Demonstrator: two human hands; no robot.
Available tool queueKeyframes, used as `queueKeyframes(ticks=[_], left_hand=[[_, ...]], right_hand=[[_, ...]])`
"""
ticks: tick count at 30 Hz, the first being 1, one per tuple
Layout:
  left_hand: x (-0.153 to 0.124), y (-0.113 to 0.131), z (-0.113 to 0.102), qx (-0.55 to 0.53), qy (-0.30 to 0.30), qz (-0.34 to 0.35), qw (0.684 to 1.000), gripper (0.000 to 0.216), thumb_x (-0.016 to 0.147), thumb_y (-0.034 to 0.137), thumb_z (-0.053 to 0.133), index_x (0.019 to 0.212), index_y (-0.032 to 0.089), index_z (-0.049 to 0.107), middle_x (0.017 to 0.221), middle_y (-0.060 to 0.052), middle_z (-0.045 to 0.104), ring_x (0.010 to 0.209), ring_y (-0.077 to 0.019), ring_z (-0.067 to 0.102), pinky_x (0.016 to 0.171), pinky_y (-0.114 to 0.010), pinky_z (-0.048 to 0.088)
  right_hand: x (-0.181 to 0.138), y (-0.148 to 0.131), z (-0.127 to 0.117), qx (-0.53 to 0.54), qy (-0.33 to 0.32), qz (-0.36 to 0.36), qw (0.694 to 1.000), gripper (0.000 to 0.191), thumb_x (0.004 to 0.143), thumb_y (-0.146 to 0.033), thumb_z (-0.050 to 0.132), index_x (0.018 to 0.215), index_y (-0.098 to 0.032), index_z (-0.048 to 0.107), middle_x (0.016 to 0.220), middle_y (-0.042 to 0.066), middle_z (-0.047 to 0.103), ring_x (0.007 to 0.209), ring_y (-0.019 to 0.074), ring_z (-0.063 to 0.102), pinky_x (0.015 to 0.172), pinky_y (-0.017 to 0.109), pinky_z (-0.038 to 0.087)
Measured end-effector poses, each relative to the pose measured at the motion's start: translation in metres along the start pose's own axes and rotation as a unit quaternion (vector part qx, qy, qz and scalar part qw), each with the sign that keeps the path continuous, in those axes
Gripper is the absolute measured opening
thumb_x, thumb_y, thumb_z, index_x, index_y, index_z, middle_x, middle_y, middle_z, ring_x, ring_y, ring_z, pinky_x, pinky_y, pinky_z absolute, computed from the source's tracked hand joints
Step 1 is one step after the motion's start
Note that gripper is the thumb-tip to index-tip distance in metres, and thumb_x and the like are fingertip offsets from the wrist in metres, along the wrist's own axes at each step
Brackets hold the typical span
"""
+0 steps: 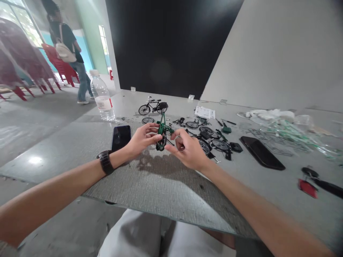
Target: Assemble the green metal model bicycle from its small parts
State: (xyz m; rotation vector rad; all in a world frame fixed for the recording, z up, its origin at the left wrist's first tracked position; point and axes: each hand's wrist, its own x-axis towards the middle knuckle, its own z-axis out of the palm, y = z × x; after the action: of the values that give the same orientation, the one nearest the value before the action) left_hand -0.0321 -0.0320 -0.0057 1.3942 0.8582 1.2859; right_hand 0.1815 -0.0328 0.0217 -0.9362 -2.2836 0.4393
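Green metal miniature bicycle (162, 132) was held up, roughly upright, between the hands above the near part of a grey speckled board (158, 182). The left hand (142, 140), with a black wristwatch (105, 162) on its wrist, had its fingers laid together against the frame and its thumb on top. The right hand (187, 150) was curled into a pinch shape at the model's right side; whether it gripped the model could not be told. The model looked light and stiff but fragile, with thin tubes and spokes that might bend, so the thicker frame joints seemed the better hold. Loose black wheels (205, 145) lay to the right, with a black smartphone (262, 152) and clear plastic packaging (281, 130) beyond them. A finished black miniature bicycle (152, 107) stood farther off, left of a paper sheet (204, 112). A second smartphone (121, 137) lay left of the hands, a plastic water bottle (102, 96) stood beyond it, and a person (66, 46) stood far left.
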Motion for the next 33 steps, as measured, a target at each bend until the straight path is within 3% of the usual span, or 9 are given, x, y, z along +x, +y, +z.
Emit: queueKeyframes(ticks=[6,10,14,19,26,33], left_hand=[[-0.001,0.001,-0.001,-0.036,0.007,0.008,0.999,0.054,0.08,0.037,0.077,0.125,0.019,0.053,0.105,-0.008,0.064,0.089,-0.0171,0.064,0.076,-0.03,0.055],[0.001,0.005,-0.004,0.014,0.047,0.051,0.997,0.055,0.078,0.033,0.079,0.126,0.02,0.055,0.101,-0.006,0.064,0.094,-0.0178,0.064,0.084,-0.033,0.054],[0.001,0.011,-0.005,0.113,0.096,0.074,0.986,0.056,0.071,0.03,0.084,0.12,0.02,0.06,0.096,-0.005,0.065,0.095,-0.0207,0.064,0.085,-0.036,0.054],[-0.001,0.012,-0.003,0.191,0.076,0.102,0.973,0.057,0.067,0.03,0.087,0.117,0.019,0.061,0.099,-0.007,0.069,0.1,-0.0248,0.066,0.082,-0.037,0.054],[-0.002,0.013,-0.002,0.202,0.076,0.101,0.971,0.053,0.069,0.033,0.086,0.114,0.018,0.06,0.102,-0.008,0.071,0.1,-0.0252,0.069,0.084,-0.038,0.055],[0.003,0.006,-0.003,0.179,0.064,0.087,0.978,0.052,0.072,0.038,0.084,0.114,0.015,0.062,0.11,-0.011,0.071,0.1,-0.0235,0.068,0.092,-0.041,0.054]], right_hand=[[0.002,0.006,-0.002,0.029,-0.002,0.026,0.999,0.04,0.092,-0.061,0.057,0.1,-0.023,0.046,0.051,-0.011,0.041,0.044,0.0104,0.038,0.051,0.026,0.027],[0.003,0.011,-0.002,0.049,-0.013,0.039,0.998,0.04,0.091,-0.06,0.059,0.104,-0.023,0.048,0.05,-0.011,0.039,0.043,0.0108,0.036,0.049,0.026,0.026],[0.005,0.015,-0.005,0.106,0.037,0.077,0.991,0.038,0.095,-0.059,0.052,0.108,-0.023,0.051,0.052,-0.009,0.038,0.044,0.0113,0.033,0.048,0.027,0.025],[0.006,0.015,-0.009,0.124,0.112,0.073,0.983,0.038,0.096,-0.057,0.053,0.115,-0.024,0.057,0.061,-0.004,0.046,0.052,0.013,0.04,0.049,0.028,0.029],[0.007,0.016,-0.005,0.146,0.156,0.059,0.975,0.034,0.093,-0.054,0.059,0.1,-0.022,0.065,0.081,0.005,0.066,0.071,0.0169,0.063,0.057,0.028,0.044],[0.01,0.019,-0.003,0.203,0.209,0.117,0.95,0.034,0.09,-0.053,0.063,0.09,-0.02,0.061,0.076,0.006,0.069,0.063,0.0151,0.058,0.051,0.027,0.039]])
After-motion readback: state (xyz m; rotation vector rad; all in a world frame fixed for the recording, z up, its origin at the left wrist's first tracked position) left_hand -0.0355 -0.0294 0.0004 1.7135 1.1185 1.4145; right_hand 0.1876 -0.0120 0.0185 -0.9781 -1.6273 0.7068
